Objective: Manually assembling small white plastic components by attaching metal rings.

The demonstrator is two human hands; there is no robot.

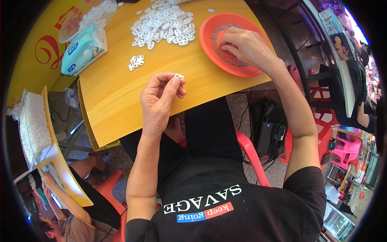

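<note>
My left hand [159, 97] pinches a small white plastic piece [179, 76] between thumb and fingertips, just above the yellow table [117, 92]. My right hand [246, 46] reaches into an orange-red plate [209, 28] and its fingers rest on the small grey metal clips [219, 29] lying in it; whether it grips one is hidden. A heap of white plastic pieces [163, 24] lies at the far middle of the table. A small cluster of the same pieces [136, 62] sits nearer me.
A pack of tissues [82, 48] and a clear bag of white pieces [86, 20] lie at the table's far left. Another person [60, 201] works at a second yellow table at lower left. Red and pink plastic chairs [342, 149] stand on the right.
</note>
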